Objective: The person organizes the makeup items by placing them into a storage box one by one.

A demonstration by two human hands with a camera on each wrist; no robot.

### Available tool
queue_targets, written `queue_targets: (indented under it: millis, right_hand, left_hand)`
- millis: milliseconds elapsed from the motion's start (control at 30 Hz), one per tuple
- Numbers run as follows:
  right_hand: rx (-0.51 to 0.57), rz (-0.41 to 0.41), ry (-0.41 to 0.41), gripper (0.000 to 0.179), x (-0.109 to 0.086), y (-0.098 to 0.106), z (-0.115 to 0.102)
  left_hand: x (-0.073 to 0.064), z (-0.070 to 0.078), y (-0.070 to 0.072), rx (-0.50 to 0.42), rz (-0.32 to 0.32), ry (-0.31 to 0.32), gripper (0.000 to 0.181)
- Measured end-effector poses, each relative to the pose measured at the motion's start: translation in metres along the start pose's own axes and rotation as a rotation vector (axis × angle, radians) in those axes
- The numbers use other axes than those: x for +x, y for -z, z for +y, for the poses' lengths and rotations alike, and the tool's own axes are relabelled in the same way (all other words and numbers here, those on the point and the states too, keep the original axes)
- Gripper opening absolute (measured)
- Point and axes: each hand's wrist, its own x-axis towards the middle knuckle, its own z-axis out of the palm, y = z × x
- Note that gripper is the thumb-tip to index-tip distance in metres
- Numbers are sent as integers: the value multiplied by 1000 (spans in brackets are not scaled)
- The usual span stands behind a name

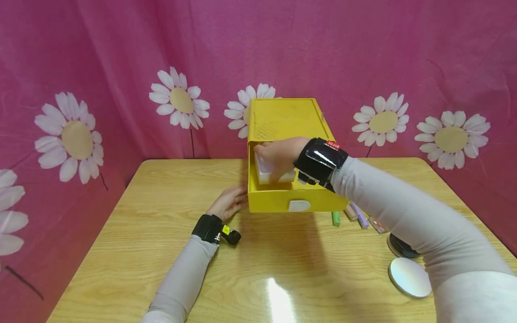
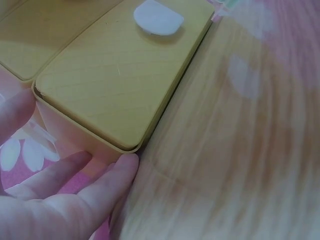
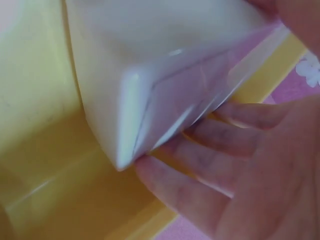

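A yellow drawer unit (image 1: 286, 112) stands on the table, with a white pull tab (image 1: 299, 206) on its front. My right hand (image 1: 280, 154) reaches into its open compartment and grips a white box (image 1: 264, 170). In the right wrist view, fingers curl along the lower edge of the white box (image 3: 175, 95), which is tilted close to the yellow walls. My left hand (image 1: 230, 202) rests at the unit's left side. In the left wrist view, straight fingertips touch the outer side of the yellow unit (image 2: 110, 75) near its bottom corner.
Right of the unit lie a green marker (image 1: 336, 218), a purple marker (image 1: 359, 215), a brown stick (image 1: 350, 212) and a small red-marked packet (image 1: 377, 225). Nearer are a black round item (image 1: 401, 246) and a pale round disc (image 1: 410, 277). A pink curtain (image 1: 258, 49) hangs behind.
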Motion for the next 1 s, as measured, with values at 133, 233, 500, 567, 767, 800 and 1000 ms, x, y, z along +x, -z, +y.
queue_targets:
  millis: [133,233,500,567,767,800,1000]
  right_hand:
    - [-16,-18,-37,81,4,-1,-2]
    - [-15,-13,-55,73,5,0,-4]
    - [-19,2,-72,65,8,-2,-7]
    - [-24,15,-70,62,9,-3,-7]
    - [-64,31,-68,60,11,-5,-8]
    - [-70,29,-71,61,11,-5,-8]
    - [-56,38,-84,62,11,-6,-8]
  left_hand:
    - [0,-1,1,-9,-3,2,43]
    - [0,-1,1,-8,-3,3,43]
    - [1,-2,2,5,6,5,42]
    - [1,-1,2,4,9,5,42]
    - [1,-1,1,-10,-8,-1,42]
    - [1,-1,1,-18,-9,-2,42]
    - [1,-1,0,-45,-5,-5,41]
